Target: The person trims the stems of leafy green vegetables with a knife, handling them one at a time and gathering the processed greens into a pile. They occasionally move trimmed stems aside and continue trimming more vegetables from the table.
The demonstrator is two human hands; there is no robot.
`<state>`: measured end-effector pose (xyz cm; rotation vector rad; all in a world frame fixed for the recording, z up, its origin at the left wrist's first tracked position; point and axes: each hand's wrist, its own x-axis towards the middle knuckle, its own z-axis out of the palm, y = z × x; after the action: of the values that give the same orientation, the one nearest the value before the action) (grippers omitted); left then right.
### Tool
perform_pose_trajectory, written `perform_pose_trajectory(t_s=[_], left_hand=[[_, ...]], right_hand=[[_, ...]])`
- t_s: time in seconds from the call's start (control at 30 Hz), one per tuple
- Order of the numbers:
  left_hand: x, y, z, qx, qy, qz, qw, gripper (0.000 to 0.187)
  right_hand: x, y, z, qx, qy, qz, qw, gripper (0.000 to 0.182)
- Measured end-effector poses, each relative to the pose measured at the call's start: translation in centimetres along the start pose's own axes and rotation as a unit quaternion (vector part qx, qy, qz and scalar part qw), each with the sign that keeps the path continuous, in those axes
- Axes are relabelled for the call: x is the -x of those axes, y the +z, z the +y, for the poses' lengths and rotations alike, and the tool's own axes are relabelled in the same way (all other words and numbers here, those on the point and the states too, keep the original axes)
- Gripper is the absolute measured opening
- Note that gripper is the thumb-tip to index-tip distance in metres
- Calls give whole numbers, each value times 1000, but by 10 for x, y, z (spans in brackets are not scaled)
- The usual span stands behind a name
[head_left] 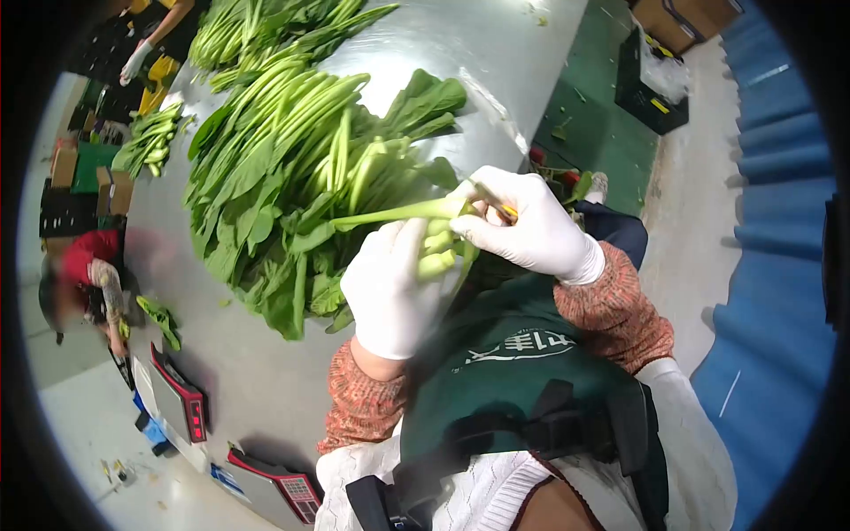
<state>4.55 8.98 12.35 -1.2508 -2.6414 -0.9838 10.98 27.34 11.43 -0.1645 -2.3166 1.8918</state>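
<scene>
Both my hands wear white gloves. My left hand is closed round several thick, pale green stems of leafy greens, their cut ends showing beside the fingers. My right hand pinches the base of one long leafy green stalk, which points left across the front of my left hand. A small orange-yellow item shows between the right fingers; its kind is mostly hidden. Just beyond my hands lies a large heap of leafy greens, stems and broad leaves together, on the metal table.
Another bunch of greens lies farther back, with a smaller pile at the left edge. Two red-edged scales stand at lower left. A co-worker in red bends there. A black crate sits on the floor, right.
</scene>
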Motion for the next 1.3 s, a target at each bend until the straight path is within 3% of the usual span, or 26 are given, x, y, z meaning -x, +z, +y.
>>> perform_pose_trajectory(t_s=[0.07,0.13,0.2,0.23,0.27,0.33,0.37,0.43,0.57,0.67,0.73,0.87,0.93,1.0,1.07,1.1,1.17,1.27,1.3], left_hand=[[-3,6,-3,-9,3,-43,999,37],[-3,6,-3,10,0,-85,996,31],[-4,1,-9,9,-16,-92,996,28],[-5,-1,-14,44,-37,-105,993,27],[-5,-1,-17,79,-58,-118,988,27],[-6,4,-13,131,-75,-120,981,30],[-8,7,-6,149,-89,-129,976,30],[-13,10,5,179,-123,-149,965,32],[-13,10,9,206,-109,-180,955,29],[-7,12,7,291,-150,-193,925,28],[-4,6,0,330,-153,-230,903,28],[5,3,-14,388,-200,-208,876,31],[10,7,-27,373,-146,-201,894,29],[14,5,-26,439,-181,-193,859,29],[15,-5,-22,514,-255,-192,797,33],[13,-10,-20,511,-265,-171,800,39],[18,-7,-26,541,-259,-121,791,33],[25,-9,-29,540,-275,-75,792,33],[26,-11,-31,536,-275,-72,795,36]], right_hand=[[9,-14,7,26,21,-43,998,17],[17,-27,20,62,-26,-63,996,15],[27,-46,33,10,64,-47,997,20],[27,-60,45,151,54,-41,986,24],[27,-63,59,283,-27,12,959,33],[34,-50,56,346,-90,74,931,44],[38,-41,50,332,-78,66,938,52],[40,-24,29,324,-82,71,940,54],[37,-11,33,317,-54,77,944,54],[35,-6,50,270,-25,82,959,49],[33,-15,91,327,78,37,941,37],[43,-20,104,140,90,69,984,24],[34,-21,88,61,81,52,993,25],[27,-16,78,-72,68,38,994,26],[18,-15,54,-100,106,9,989,25],[14,-13,47,-104,106,-4,989,25],[7,-8,30,-140,127,-36,981,24],[0,9,27,-143,69,-61,985,24],[-9,21,35,-144,2,-44,989,24]])
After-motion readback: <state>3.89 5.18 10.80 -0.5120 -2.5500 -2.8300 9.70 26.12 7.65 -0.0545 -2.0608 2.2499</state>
